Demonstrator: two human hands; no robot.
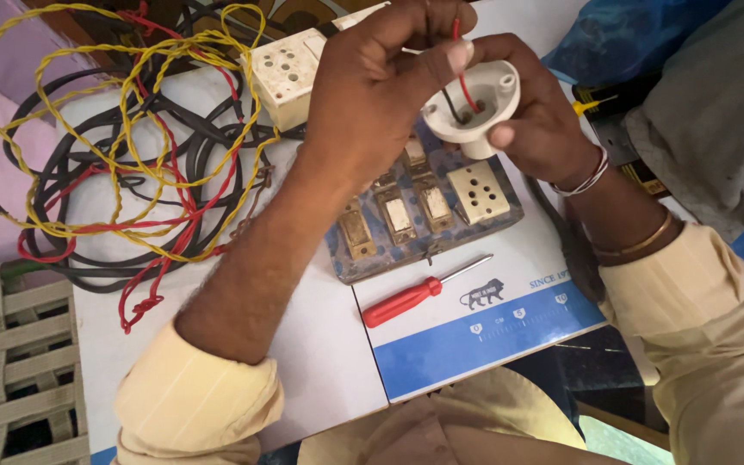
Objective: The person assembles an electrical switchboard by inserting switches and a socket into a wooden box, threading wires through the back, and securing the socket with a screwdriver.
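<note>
Cream-yellow sleeves (pixel 195 400) frame the bottom of the view, rolled back at both forearms, with a white and blue board (pixel 467 336) lying flat across the lap just beyond them. On that board rests a red-handled screwdriver (pixel 413 295), its metal shaft pointing up and to the right, apart from both hands. Just past it sits a blue-grey switch panel (pixel 424 220) carrying a row of brass-coloured switch backs and 1 cream socket module (pixel 478 191) at its right end. Above the panel, the right hand (pixel 544 120), with bangles and a thread band at the wrist, is closed around a white round lamp holder (pixel 474 105), gripping it from the side and underneath with its open cavity tipped toward the camera. The left hand (pixel 372 82) reaches across from the left, thumb and fingers pinched on a red wire (pixel 461 77) that runs down into the holder's cavity beside a black wire (pixel 449 103); whether the ends are seated in the terminals is hard to tell. Behind the left hand stands a cream socket box (pixel 284 76). Farther left, a loose tangle of yellow, red and black wires (pixel 122 164) sprawls over the board's far edge.
</note>
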